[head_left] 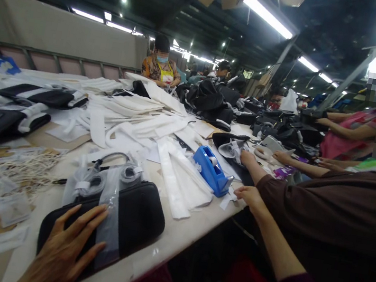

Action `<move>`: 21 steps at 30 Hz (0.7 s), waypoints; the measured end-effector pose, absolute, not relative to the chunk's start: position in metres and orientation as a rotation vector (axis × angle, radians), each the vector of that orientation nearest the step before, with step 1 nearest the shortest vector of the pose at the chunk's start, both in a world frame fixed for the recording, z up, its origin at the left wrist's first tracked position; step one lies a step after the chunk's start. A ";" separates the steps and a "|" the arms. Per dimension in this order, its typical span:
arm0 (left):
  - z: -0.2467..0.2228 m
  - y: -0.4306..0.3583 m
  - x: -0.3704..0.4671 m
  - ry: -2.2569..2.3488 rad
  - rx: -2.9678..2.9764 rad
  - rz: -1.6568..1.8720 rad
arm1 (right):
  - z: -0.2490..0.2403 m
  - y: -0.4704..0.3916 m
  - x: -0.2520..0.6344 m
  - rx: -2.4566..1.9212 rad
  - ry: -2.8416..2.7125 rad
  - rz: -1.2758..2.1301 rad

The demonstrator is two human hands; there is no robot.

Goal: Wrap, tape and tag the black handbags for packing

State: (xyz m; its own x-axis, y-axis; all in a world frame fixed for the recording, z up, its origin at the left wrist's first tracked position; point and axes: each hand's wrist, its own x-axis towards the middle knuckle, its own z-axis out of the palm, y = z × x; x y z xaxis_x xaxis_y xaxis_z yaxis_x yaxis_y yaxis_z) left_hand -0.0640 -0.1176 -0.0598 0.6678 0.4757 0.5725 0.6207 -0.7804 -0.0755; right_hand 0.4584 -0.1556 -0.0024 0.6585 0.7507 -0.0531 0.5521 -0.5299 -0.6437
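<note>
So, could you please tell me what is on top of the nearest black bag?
On the black bag lie a translucent strip and the left hand; the surface under that hand cannot be seen.

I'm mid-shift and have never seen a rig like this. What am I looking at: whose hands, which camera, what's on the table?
There is no machine here: a person works bare-handed, and one camera on their head takes this single view. Their left hand lies flat on a black bag with a clear strip across it. Their right hand, purple-sleeved, reaches toward a small white piece beside a blue tape dispenser; whether it grips anything is unclear. White sheets and more black bags also lie on the table. The brown sleeve belongs to a co-worker.
</note>
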 end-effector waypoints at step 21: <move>-0.044 -0.145 -0.062 -1.219 -2.740 -0.872 | 0.055 -0.021 0.096 -0.483 -3.358 -0.046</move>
State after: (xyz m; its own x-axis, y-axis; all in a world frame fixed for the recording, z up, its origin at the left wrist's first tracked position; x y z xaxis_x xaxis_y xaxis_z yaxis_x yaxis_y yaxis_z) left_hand -0.0620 -0.1448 -0.0436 0.5394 0.6795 0.4974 0.6899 -0.6953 0.2016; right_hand 0.0964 -0.0210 0.0551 -0.9287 0.2808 -0.2421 0.2740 0.9597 0.0619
